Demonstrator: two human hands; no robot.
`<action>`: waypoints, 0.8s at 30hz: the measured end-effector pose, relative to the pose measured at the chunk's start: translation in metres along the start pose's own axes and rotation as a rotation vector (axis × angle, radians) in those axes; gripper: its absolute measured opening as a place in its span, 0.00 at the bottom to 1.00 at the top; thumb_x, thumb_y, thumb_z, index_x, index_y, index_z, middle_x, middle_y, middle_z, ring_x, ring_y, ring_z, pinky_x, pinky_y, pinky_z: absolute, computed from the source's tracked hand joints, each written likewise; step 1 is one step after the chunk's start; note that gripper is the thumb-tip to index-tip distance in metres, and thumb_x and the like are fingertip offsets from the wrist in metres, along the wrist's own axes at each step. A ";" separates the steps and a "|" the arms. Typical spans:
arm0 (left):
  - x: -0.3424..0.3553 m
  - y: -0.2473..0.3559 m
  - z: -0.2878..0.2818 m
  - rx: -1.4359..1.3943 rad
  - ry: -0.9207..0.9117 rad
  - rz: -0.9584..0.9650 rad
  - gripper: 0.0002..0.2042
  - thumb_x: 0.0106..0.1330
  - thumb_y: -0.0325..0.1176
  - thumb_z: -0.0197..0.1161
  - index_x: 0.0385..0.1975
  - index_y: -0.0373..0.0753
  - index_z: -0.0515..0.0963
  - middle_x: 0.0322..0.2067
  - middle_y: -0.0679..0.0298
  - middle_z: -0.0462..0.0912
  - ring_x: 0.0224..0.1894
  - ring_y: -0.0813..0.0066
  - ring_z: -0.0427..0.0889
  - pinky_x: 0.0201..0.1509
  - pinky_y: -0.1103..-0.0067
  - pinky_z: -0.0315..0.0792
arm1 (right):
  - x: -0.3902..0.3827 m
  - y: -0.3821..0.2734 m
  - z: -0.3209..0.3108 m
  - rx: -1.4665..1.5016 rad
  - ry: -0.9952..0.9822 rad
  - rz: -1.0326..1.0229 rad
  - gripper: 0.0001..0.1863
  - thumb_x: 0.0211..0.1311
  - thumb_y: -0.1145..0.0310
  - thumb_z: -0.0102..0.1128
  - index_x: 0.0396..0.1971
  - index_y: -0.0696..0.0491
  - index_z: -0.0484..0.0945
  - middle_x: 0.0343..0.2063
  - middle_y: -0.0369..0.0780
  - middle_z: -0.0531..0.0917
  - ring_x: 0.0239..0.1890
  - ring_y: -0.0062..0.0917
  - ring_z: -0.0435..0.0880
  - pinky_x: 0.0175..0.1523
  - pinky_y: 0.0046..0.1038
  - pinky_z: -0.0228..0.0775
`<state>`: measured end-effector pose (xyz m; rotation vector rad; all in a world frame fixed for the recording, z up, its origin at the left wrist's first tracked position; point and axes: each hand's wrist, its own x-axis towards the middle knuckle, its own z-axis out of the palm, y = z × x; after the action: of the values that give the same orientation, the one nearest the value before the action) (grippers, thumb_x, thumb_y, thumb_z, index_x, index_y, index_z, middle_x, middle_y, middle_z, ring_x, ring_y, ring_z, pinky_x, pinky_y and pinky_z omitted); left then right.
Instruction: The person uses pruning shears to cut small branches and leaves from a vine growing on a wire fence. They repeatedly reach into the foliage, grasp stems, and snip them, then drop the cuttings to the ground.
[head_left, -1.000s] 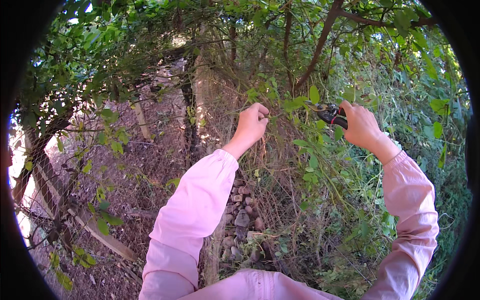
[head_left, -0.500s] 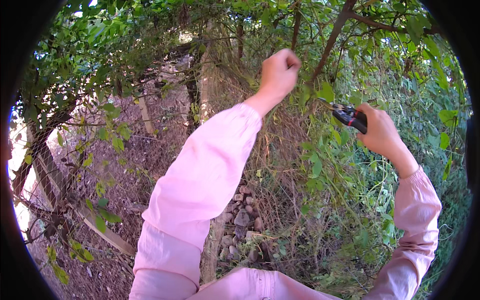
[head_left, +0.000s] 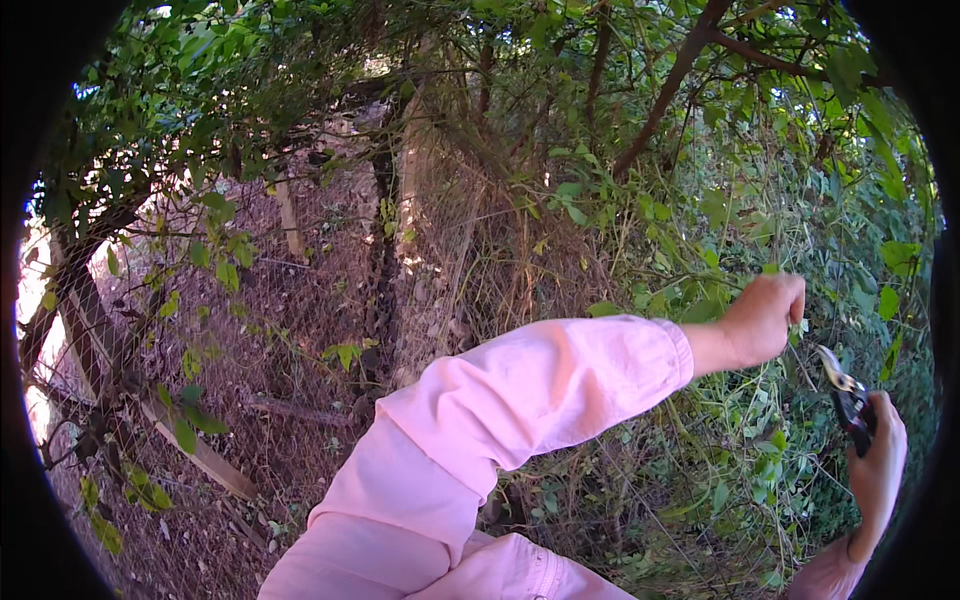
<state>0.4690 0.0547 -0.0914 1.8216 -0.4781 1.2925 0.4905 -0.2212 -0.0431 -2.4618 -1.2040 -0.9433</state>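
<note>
- While the left hand [head_left: 762, 318] reaches across to the right side of the view, it is closed into a fist among thin green stems [head_left: 790, 365]; looks like it pinches one, but the stem inside the fist is hidden, so cannot tell for sure.
- Right hand [head_left: 880, 462] at lower right edge, wrapped round the dark handles of pruning shears [head_left: 848, 392]; blades point up-left toward the left fist, just below it, not touching.
- Shear blades: cannot tell whether parted or closed, too small and at the rim.
- Stems sit between fist and shears, part of a tangle of vines and leaves climbing a wire mesh fence [head_left: 300, 300].
- Handling guess: stems look light, thin, whippy and soft; they would bend and spring back instead of holding shape, so a firm pinch close to the cut point seems best, pulling them taut.
- Tangled growth probably snags on neighbours and mesh; expect drag when pulled.
- Shears: hard, rigid, likely moderate weight, sharp at tip; hold by handles only, as the right hand does.
- Pink sleeve [head_left: 520, 400] covers the left forearm, crossing mid-frame.
- Brown branch [head_left: 665, 90] slants overhead, well apart from both hands.
- Bare dirt and dry twigs behind the fence, left side.
</note>
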 end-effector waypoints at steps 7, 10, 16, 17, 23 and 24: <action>-0.059 0.009 0.029 0.118 -0.392 -0.067 0.09 0.40 0.12 0.51 0.19 0.33 0.68 0.29 0.52 0.72 0.33 0.52 0.74 0.36 0.65 0.68 | -0.006 0.001 -0.022 -0.072 0.217 -0.148 0.36 0.37 0.90 0.51 0.55 0.57 0.65 0.44 0.48 0.75 0.48 0.41 0.73 0.55 0.35 0.62; -0.084 0.016 0.033 0.168 -0.459 -0.042 0.09 0.42 0.12 0.51 0.21 0.34 0.68 0.29 0.53 0.70 0.34 0.52 0.74 0.36 0.64 0.68 | 0.029 -0.050 -0.009 0.223 0.097 -0.166 0.29 0.36 0.86 0.56 0.47 0.60 0.69 0.32 0.48 0.77 0.34 0.39 0.75 0.45 0.30 0.66; -0.103 0.030 0.030 0.261 -0.472 -0.024 0.04 0.49 0.17 0.52 0.24 0.33 0.68 0.32 0.50 0.70 0.36 0.49 0.74 0.37 0.63 0.68 | 0.121 -0.143 0.062 0.321 -0.187 -0.330 0.16 0.41 0.73 0.62 0.33 0.62 0.75 0.24 0.52 0.78 0.28 0.44 0.78 0.36 0.37 0.67; -0.104 0.033 0.028 0.273 -0.481 -0.058 0.03 0.51 0.20 0.52 0.26 0.31 0.69 0.33 0.49 0.70 0.38 0.50 0.74 0.39 0.62 0.69 | 0.133 -0.151 0.079 0.259 -0.260 -0.262 0.15 0.42 0.71 0.62 0.31 0.63 0.74 0.25 0.52 0.79 0.30 0.45 0.79 0.37 0.38 0.68; -0.113 0.042 0.016 0.279 -0.382 -0.016 0.07 0.48 0.21 0.55 0.28 0.30 0.74 0.36 0.47 0.71 0.41 0.50 0.76 0.44 0.64 0.73 | 0.157 -0.149 0.152 0.179 -0.725 -0.066 0.20 0.42 0.63 0.68 0.29 0.64 0.75 0.28 0.52 0.81 0.34 0.44 0.81 0.42 0.37 0.72; -0.116 0.043 0.017 0.278 -0.407 -0.017 0.07 0.49 0.21 0.54 0.29 0.30 0.73 0.36 0.46 0.70 0.41 0.49 0.76 0.44 0.64 0.72 | 0.152 -0.145 0.162 0.205 -0.698 -0.082 0.21 0.42 0.62 0.69 0.30 0.65 0.74 0.28 0.53 0.81 0.35 0.45 0.81 0.42 0.37 0.72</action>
<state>0.4029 -0.0015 -0.1810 2.3337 -0.5166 1.0130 0.5192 0.0405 -0.0776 -2.6550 -1.5062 0.0696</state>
